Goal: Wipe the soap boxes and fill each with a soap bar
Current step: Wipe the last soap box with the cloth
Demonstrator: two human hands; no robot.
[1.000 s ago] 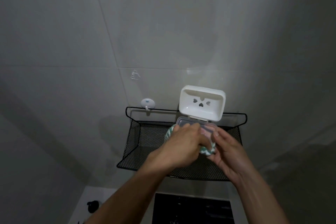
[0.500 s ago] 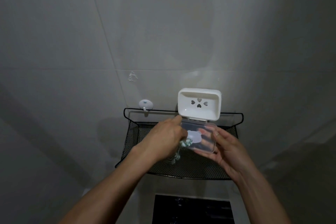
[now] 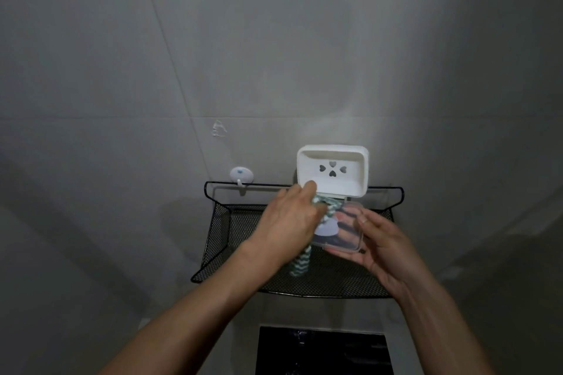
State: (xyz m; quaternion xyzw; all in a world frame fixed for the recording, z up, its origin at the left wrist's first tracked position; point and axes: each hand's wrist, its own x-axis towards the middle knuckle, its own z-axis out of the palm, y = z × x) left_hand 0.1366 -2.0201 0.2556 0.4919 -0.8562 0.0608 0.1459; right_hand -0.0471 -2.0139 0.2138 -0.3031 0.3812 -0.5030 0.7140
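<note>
A white soap box with heart-shaped holes stands open above the shelf, its clear lid hanging down in front. My right hand holds the clear lid from below and the right, thumb on its upper edge. My left hand grips a green-and-white striped cloth and presses it at the hinge between the box and the lid. One end of the cloth hangs below my left hand. No soap bar shows.
A black wire-mesh shelf is fixed to the grey tiled wall under the box. A small white wall hook sits at the shelf's upper left. A dark glossy surface lies below.
My left hand has moved the cloth from the lid's middle up toward the hinge and the box's lower edge. My right hand has kept holding the lid.
</note>
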